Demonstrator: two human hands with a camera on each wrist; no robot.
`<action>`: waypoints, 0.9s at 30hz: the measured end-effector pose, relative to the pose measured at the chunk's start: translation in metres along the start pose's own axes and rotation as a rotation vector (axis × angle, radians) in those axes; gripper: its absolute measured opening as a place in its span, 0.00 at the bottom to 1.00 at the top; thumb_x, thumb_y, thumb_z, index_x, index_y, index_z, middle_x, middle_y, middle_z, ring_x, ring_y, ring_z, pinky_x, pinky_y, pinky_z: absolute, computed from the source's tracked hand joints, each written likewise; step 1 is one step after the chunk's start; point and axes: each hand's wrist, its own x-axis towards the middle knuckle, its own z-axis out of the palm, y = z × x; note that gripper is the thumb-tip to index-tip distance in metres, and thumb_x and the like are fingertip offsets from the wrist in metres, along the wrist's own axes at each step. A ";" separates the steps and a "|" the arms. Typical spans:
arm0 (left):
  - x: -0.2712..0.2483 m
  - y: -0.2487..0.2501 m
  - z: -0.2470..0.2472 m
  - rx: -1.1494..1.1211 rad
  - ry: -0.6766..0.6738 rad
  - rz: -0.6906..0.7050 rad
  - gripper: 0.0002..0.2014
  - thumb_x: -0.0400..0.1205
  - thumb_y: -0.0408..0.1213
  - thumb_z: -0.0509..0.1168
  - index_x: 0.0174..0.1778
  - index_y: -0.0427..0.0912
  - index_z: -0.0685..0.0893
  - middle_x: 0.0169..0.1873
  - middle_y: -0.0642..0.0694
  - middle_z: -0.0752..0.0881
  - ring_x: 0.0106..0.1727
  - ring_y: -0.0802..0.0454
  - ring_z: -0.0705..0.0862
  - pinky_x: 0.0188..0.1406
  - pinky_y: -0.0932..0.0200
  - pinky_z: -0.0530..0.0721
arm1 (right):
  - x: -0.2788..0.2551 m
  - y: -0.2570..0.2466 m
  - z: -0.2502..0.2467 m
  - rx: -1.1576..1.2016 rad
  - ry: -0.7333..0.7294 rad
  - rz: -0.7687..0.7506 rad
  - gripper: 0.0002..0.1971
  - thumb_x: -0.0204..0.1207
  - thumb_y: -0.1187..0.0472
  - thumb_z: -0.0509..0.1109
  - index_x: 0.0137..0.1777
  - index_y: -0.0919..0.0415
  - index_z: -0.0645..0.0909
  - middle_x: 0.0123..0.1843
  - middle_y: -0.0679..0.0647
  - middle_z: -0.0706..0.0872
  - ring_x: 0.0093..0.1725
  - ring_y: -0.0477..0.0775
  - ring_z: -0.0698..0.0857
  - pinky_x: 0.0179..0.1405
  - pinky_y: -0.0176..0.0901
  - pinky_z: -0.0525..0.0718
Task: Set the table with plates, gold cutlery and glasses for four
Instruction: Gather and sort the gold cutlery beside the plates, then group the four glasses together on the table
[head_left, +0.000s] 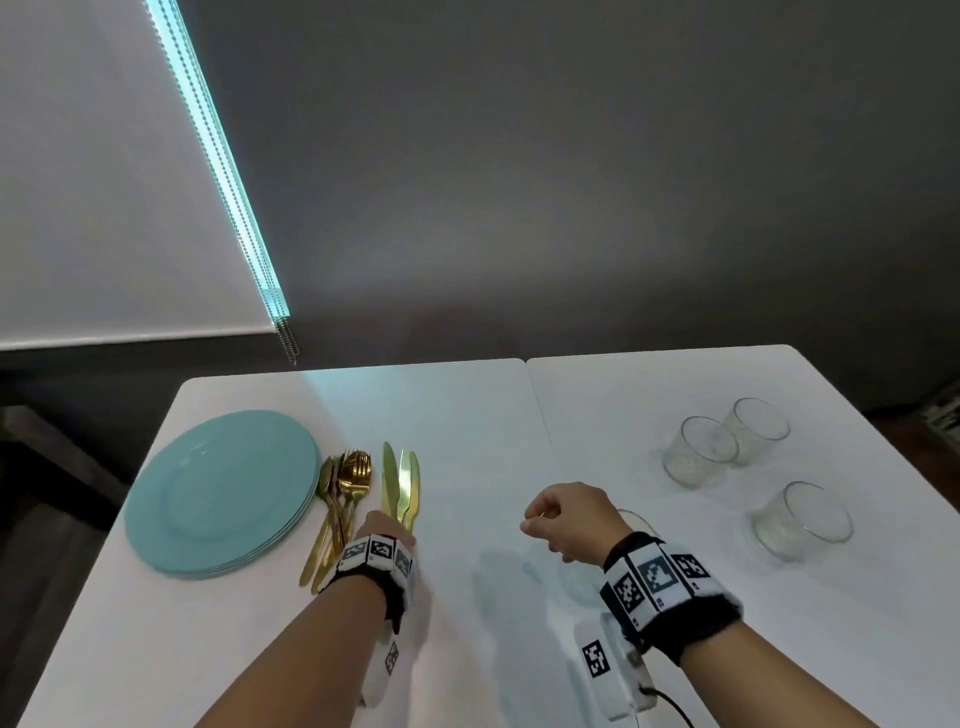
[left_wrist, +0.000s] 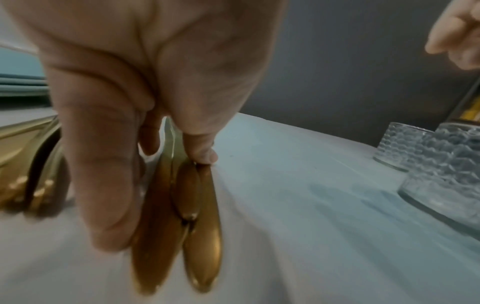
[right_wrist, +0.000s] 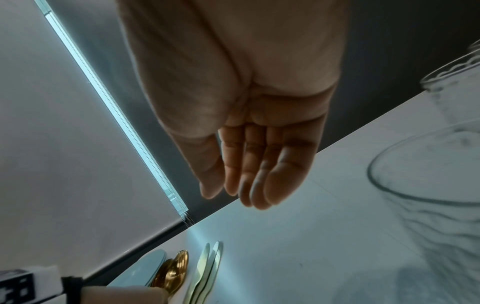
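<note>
Head view, lower centre: the left hand (head_left: 382, 527) reaches forward with its forearm running up from the bottom edge, its fingers closed round the handles of the gold knives (head_left: 401, 486). In the left-wrist view the thumb and fingers (left_wrist: 103, 174) pinch these handles, and the blades (left_wrist: 202, 236) point away over the white table (head_left: 467, 415); whether the tips touch the table cannot be told. The right hand (head_left: 566, 517) hovers right of centre, holding nothing. Its fingers look loosely curled in the head view; in the right-wrist view they lie together, only slightly bent (right_wrist: 259, 164).

Left of the knives lies a bundle of gold forks and spoons (head_left: 343, 504), just beside a stack of turquoise plates (head_left: 223, 491) in the lower left. Three textured glasses (head_left: 698, 449) stand at the right of the frame, well apart from the cutlery. A fourth glass (head_left: 636, 519) sits largely hidden behind the right wrist; its rim (right_wrist: 426, 185) fills the right of the right-wrist view.

Both wrists carry black bands with black-and-white square code markers (head_left: 652, 574). No readable words or brand names appear. A white roller blind (head_left: 104, 182) with a bead chain occupies the upper left.
</note>
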 end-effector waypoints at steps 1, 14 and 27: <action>0.005 -0.004 0.000 0.020 0.001 0.029 0.23 0.81 0.38 0.65 0.70 0.31 0.75 0.68 0.35 0.80 0.69 0.41 0.80 0.64 0.55 0.78 | -0.004 0.003 -0.001 0.000 0.014 0.012 0.03 0.75 0.57 0.72 0.45 0.55 0.81 0.45 0.50 0.83 0.38 0.49 0.82 0.30 0.32 0.81; -0.045 0.034 -0.012 0.394 0.272 0.317 0.32 0.83 0.57 0.56 0.75 0.35 0.66 0.72 0.41 0.73 0.74 0.47 0.74 0.71 0.56 0.73 | -0.042 0.081 -0.045 0.191 0.324 0.323 0.03 0.75 0.62 0.71 0.41 0.60 0.84 0.40 0.55 0.86 0.31 0.51 0.81 0.25 0.37 0.79; -0.087 0.104 0.084 -0.047 -0.265 0.622 0.58 0.64 0.48 0.81 0.83 0.41 0.50 0.80 0.44 0.64 0.80 0.49 0.64 0.79 0.55 0.65 | -0.048 0.224 -0.096 0.450 0.564 0.694 0.36 0.71 0.64 0.76 0.77 0.64 0.65 0.58 0.64 0.80 0.51 0.63 0.82 0.44 0.50 0.84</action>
